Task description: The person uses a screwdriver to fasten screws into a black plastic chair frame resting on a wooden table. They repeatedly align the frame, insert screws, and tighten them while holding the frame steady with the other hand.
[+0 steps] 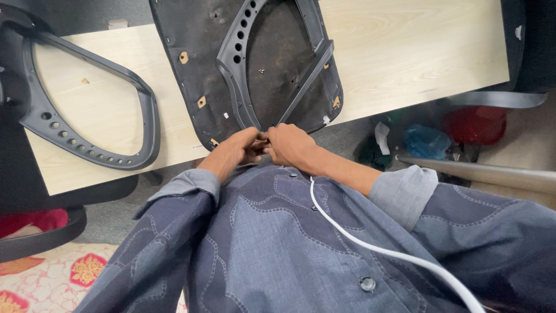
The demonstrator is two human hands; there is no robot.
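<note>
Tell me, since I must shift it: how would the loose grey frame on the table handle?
The grey frame looks like moulded plastic, so probably stiff. It is an open loop with holes, so likely light. It lies flat on the table, unlikely to roll.

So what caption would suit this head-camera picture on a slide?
Both hands, left hand and right hand, meet at the near edge of a dark seat panel on a pale wooden table.

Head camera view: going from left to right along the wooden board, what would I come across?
Loose dark plastic frame with holes → black seat panel with a frame on it, where the left hand and right hand meet at its near edge → bare light wooden board.
</note>
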